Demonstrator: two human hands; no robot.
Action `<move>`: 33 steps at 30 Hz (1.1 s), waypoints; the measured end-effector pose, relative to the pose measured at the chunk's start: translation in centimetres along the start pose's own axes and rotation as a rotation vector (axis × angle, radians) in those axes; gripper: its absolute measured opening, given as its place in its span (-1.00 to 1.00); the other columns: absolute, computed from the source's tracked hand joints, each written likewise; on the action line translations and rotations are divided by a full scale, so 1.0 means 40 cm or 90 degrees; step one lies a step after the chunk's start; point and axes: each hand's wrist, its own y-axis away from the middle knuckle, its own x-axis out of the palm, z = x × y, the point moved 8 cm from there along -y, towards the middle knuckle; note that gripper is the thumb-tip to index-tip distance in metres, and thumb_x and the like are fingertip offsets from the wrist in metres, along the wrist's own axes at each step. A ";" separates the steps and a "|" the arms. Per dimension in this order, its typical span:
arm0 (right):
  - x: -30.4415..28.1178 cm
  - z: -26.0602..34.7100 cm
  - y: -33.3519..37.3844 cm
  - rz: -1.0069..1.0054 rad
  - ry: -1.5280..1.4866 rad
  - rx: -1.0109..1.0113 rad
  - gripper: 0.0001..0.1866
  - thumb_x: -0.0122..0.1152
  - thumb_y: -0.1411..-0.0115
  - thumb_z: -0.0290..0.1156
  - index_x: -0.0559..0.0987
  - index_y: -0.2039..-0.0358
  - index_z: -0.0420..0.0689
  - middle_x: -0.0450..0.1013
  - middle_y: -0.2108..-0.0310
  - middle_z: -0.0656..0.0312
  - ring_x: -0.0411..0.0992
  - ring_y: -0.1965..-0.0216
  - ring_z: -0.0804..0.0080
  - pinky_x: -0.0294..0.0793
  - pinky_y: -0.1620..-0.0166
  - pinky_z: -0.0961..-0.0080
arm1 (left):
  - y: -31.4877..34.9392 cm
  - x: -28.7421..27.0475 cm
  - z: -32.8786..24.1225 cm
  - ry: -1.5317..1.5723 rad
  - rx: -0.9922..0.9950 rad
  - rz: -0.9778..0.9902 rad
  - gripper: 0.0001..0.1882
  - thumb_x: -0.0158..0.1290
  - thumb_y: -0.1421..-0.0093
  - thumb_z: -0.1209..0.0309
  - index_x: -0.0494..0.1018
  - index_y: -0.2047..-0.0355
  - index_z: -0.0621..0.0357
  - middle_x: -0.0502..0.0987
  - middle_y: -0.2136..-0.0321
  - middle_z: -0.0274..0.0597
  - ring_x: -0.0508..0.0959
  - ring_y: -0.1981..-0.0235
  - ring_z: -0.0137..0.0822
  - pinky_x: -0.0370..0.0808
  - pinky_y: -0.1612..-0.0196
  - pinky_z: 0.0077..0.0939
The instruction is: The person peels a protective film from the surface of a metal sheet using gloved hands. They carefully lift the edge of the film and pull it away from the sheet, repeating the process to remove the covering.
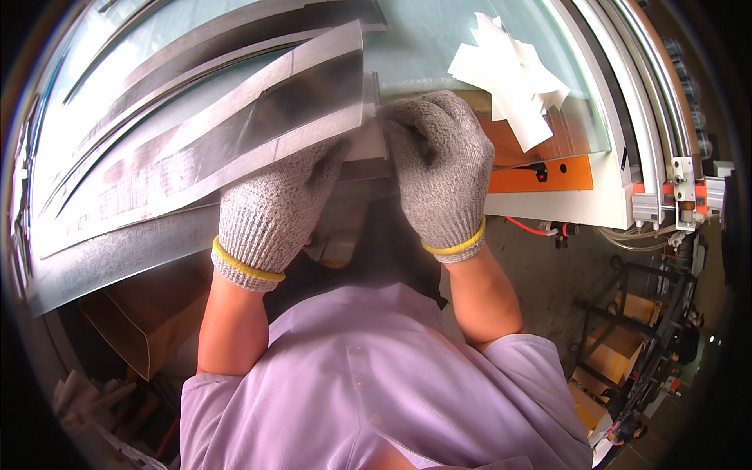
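Both my hands wear grey knitted gloves with yellow cuffs. My left hand [278, 196] is under the right part of a long glossy panel [227, 137] with a dark middle band and pale borders, and grips its near edge. The panel slants, its right end raised; its fingertips are hidden behind it. My right hand [442, 160] is curled at the panel's right end, thumb and fingers pinched together. What lies between those fingertips is too hidden to make out. Beneath the panel, a second flat edge [366, 149] shows between my hands.
More long dark-banded strips [258, 35] lie on the glass tabletop [419, 59]. White paper pieces [505, 78] sit at the right, near an orange plate [540, 174]. A metal rail [654, 94] borders the right side. Below left stands a cardboard box [129, 321]; a black rack [627, 337] stands lower right.
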 end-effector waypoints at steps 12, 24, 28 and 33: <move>0.001 -0.018 -0.007 -0.005 0.032 0.014 -0.93 0.28 -0.09 -0.54 0.64 0.38 -0.21 0.54 0.36 0.05 0.51 0.26 0.01 0.50 0.17 0.16 | -0.003 0.006 0.001 -0.017 0.010 0.001 -0.68 0.16 -0.24 0.47 0.62 -0.02 -0.01 0.62 0.09 -0.03 0.61 0.08 -0.02 0.54 -0.04 -0.22; -0.001 0.013 0.007 -0.008 0.013 -0.074 -0.89 0.31 -0.05 -0.58 0.64 0.35 -0.19 0.52 0.35 0.06 0.50 0.27 0.00 0.51 0.20 0.21 | -0.004 0.002 -0.001 0.015 0.022 -0.003 -0.68 0.18 -0.23 0.46 0.62 0.00 0.02 0.62 0.07 -0.06 0.60 0.05 -0.04 0.52 -0.07 -0.22; -0.004 -0.015 0.005 -0.031 0.009 0.007 -0.88 0.30 -0.07 -0.62 0.63 0.33 -0.22 0.52 0.35 0.07 0.53 0.31 0.07 0.53 0.24 0.29 | -0.004 0.002 0.002 0.011 0.016 -0.014 -0.69 0.19 -0.22 0.46 0.62 0.00 0.03 0.62 0.07 -0.07 0.60 0.03 -0.04 0.51 -0.09 -0.22; -0.007 -0.003 -0.003 -0.031 0.046 -0.005 -0.88 0.29 -0.09 -0.68 0.63 0.31 -0.28 0.52 0.38 0.07 0.55 0.41 0.18 0.53 0.31 0.42 | -0.004 0.003 -0.001 0.017 0.015 -0.005 -0.68 0.18 -0.23 0.46 0.61 -0.01 0.02 0.61 0.06 -0.06 0.59 0.02 -0.04 0.51 -0.09 -0.23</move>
